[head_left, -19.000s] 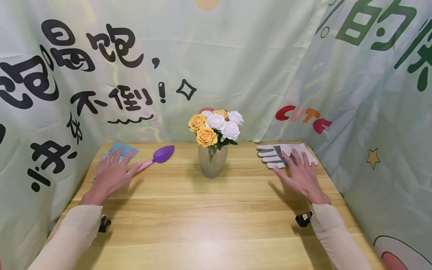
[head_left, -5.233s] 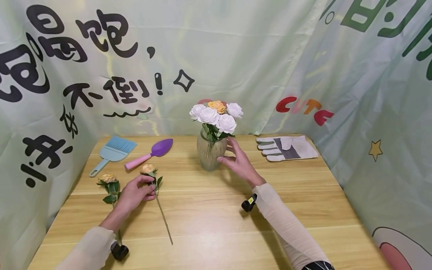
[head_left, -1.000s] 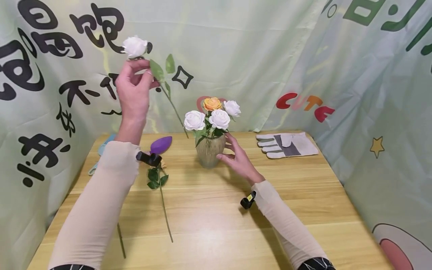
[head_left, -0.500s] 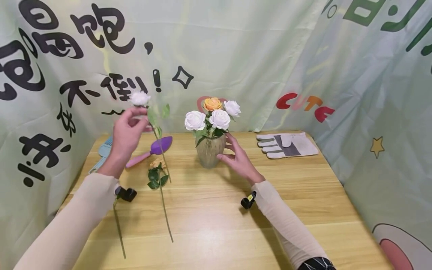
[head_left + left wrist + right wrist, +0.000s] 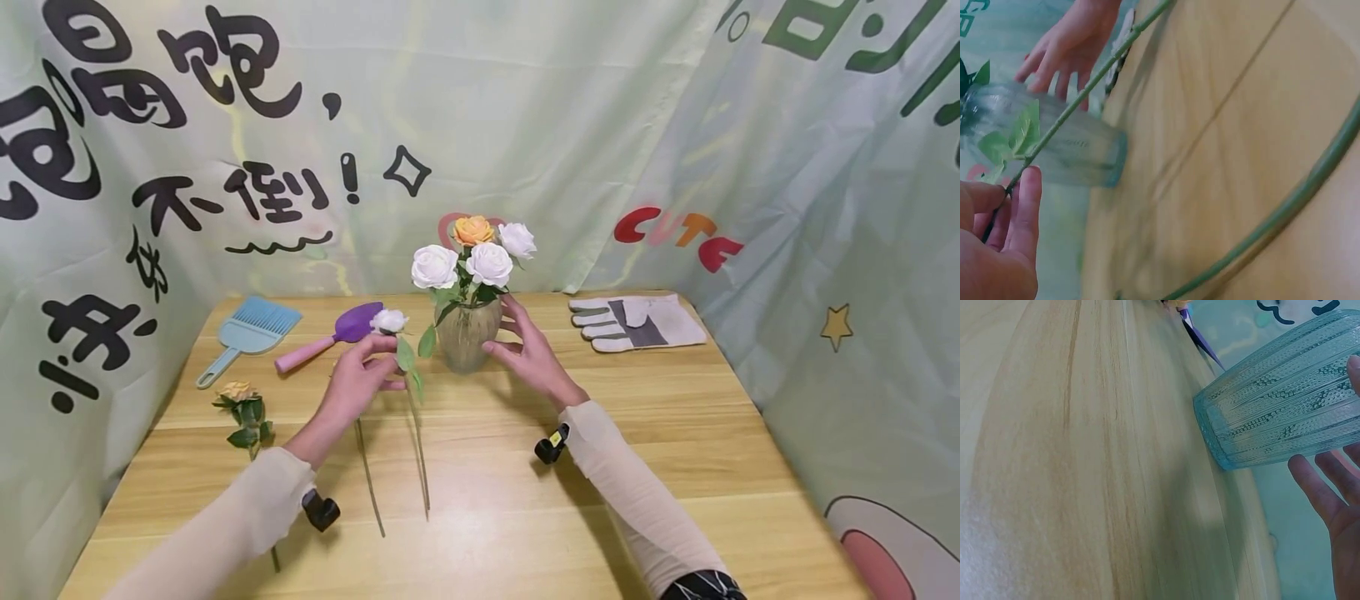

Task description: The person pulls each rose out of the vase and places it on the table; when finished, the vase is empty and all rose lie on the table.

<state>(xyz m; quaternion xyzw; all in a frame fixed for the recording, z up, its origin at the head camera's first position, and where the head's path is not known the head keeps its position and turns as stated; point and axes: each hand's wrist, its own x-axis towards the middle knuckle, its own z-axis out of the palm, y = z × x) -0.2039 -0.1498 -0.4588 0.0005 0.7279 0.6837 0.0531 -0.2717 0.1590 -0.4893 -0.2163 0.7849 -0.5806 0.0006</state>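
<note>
My left hand point(image 5: 358, 379) pinches the stem of a white rose point(image 5: 389, 321) below its bloom, just above the table left of the vase. In the left wrist view the rose's green stem point(image 5: 1085, 94) runs out from between thumb and fingers. My right hand point(image 5: 536, 358) holds the ribbed glass vase point(image 5: 465, 337) by its right side, thumb in front. Three white roses point(image 5: 433, 267) and an orange rose point(image 5: 473, 231) stand in the vase. One yellow-orange rose point(image 5: 238, 392) lies at left; another's stem point(image 5: 369, 483) shows beside my left hand, which hides its bloom.
At the back left of the wooden table point(image 5: 480, 550) lie a light-blue bristled hand brush point(image 5: 255, 329) and a purple trowel with pink handle point(image 5: 303, 354). A grey-white work glove point(image 5: 675, 321) lies at the back right. Printed cloth point(image 5: 570, 125) hangs behind.
Since the earliest frame, two orange roses have left the vase for the table. Over the last second my left hand has lowered the white rose rightward toward the tabletop; the right hand stays.
</note>
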